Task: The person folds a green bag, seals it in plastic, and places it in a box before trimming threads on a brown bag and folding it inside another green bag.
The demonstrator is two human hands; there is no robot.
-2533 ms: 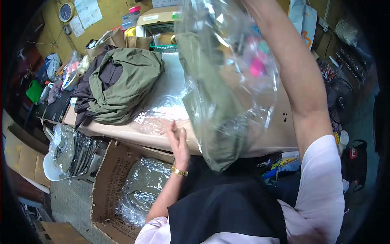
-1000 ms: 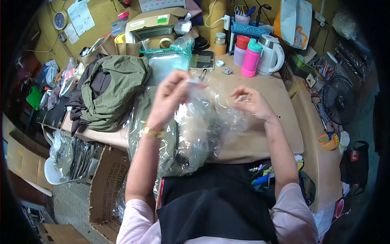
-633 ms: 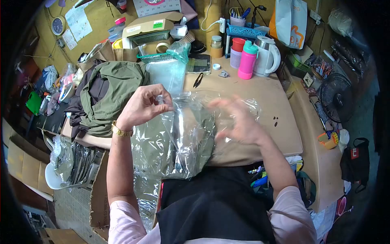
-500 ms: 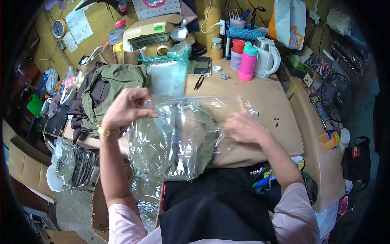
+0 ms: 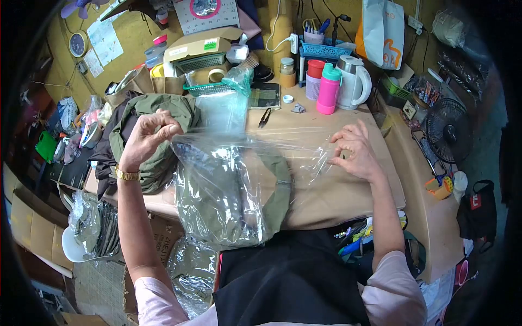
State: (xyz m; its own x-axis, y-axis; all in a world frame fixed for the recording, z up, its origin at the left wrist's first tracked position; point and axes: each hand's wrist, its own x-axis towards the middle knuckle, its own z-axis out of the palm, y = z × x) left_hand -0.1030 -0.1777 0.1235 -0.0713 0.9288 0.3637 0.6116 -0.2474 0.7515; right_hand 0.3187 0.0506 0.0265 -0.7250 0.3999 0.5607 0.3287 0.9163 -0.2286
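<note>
A clear plastic bag hangs over the table's near edge, with a folded olive-green garment inside it. My left hand pinches the upper left corner of the bag's mouth. On the other side, my right hand pinches the upper right edge, thumb and fingertips together. The film is stretched taut between both hands. Left of the bag lies a heap of olive-green clothing, partly behind my left hand.
Small black scissors lie on the brown table beyond the bag. A pink bottle and a kettle stand at the back. Bagged garments fill a white basin at lower left; a cardboard box stands below.
My hands have moved apart, the left one leftward and the right one to the right and slightly up. The bag's mouth is pulled wider and tighter. My right index finger no longer points out.
</note>
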